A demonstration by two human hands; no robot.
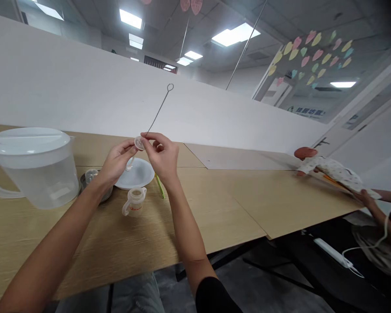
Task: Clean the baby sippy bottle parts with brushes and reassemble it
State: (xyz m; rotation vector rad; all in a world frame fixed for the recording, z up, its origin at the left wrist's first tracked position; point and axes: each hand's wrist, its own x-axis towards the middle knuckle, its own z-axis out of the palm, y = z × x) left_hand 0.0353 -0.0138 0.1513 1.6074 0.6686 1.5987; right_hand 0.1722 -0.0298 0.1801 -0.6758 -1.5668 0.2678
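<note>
Above the white bowl [143, 176], my left hand [115, 161] pinches the edge of a small translucent round lid [138, 142]. My right hand [164, 154] is closed on a thin wire brush [159, 111] at the lid; its looped end points up and away, and its lower end is hidden by my fingers. A pale, curved, straw-like piece [130, 164] hangs below the lid. On the table below stands a translucent two-handled sippy cup [135, 204], its top uncovered. Beside the bowl lies a thin yellow-green stick-like tool [159, 187].
At left stands a large lidded plastic pitcher [35, 174]. Partly behind my left forearm is a dark metal dish [107, 195] with a clear domed piece [91, 175]. A low white wall [101, 104] borders the table. At far right another person's hand [366, 200] holds a doll [332, 167].
</note>
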